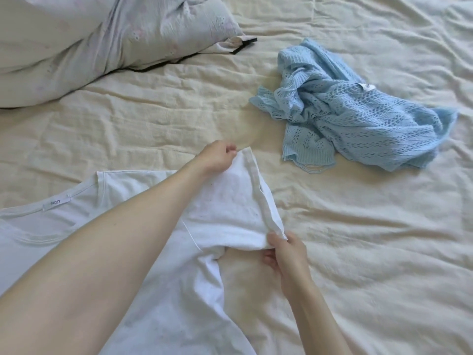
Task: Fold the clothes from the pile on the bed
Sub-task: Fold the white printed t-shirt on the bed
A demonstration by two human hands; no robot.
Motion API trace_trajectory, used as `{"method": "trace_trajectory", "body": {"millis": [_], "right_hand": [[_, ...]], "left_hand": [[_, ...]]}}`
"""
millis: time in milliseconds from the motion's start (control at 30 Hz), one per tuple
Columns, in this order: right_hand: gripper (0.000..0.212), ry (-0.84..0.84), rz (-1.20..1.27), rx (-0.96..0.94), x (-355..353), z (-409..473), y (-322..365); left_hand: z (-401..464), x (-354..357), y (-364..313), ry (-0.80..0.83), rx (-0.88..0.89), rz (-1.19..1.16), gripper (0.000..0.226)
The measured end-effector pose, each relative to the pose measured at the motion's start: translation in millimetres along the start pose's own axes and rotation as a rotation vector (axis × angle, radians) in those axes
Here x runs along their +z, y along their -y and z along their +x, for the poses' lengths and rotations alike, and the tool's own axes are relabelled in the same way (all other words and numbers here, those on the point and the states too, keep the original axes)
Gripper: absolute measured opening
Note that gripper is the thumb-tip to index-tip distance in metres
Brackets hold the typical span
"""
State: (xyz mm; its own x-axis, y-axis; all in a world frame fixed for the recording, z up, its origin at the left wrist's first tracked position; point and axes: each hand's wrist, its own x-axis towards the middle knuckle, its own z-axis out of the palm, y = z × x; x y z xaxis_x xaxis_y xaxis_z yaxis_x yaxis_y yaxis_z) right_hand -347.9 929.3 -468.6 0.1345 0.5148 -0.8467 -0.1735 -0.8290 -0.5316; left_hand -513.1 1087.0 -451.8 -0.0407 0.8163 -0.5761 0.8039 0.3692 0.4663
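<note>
A white T-shirt [163, 267] lies spread on the bed at the lower left, its neck label showing at the left. Its right sleeve is lifted off the sheet. My left hand [217, 156] pinches the far corner of the sleeve hem. My right hand [286, 254] pinches the near corner of the same hem, so the sleeve edge stretches between both hands. A crumpled light blue knitted top [350, 116] lies apart on the bed to the upper right.
A pale pillow [107, 39] with a dark edge lies at the upper left. The cream, wrinkled bed sheet [384, 252] fills the rest of the view.
</note>
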Motion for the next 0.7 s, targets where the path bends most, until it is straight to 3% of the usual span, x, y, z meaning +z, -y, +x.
{"method": "trace_trajectory", "body": {"millis": [67, 133, 233, 333, 433, 533, 600, 700], "right_hand": [[0.011, 0.003, -0.019, 0.002, -1, 1, -2], [0.011, 0.012, 0.006, 0.008, -2, 3, 0], [0.011, 0.000, 0.037, 0.018, -3, 1, 1], [0.024, -0.078, 0.049, -0.093, 9, -10, 9], [0.025, -0.120, 0.071, -0.318, 32, -32, 35], [0.014, -0.111, 0.083, -0.559, 57, -56, 57], [0.018, -0.046, 0.036, -0.771, 67, -76, 57], [0.025, 0.029, -0.375, -1.273, 73, -107, 27]], "left_hand": [[2, 1, -6, -0.001, -0.015, 0.044, 0.031], [6, 2, -13, 0.008, 0.005, -0.007, 0.012], [6, 4, -19, -0.014, 0.065, -0.168, 0.028], [2, -7, -23, -0.119, 0.188, -0.222, 0.008], [-10, -33, -20, -0.213, 0.241, -0.344, 0.014], [-40, -67, -11, -0.259, 0.245, -0.648, 0.027], [-73, -87, 7, -0.274, 0.280, -0.837, 0.026], [-139, -106, 64, -0.265, 0.244, -0.979, 0.025]]}}
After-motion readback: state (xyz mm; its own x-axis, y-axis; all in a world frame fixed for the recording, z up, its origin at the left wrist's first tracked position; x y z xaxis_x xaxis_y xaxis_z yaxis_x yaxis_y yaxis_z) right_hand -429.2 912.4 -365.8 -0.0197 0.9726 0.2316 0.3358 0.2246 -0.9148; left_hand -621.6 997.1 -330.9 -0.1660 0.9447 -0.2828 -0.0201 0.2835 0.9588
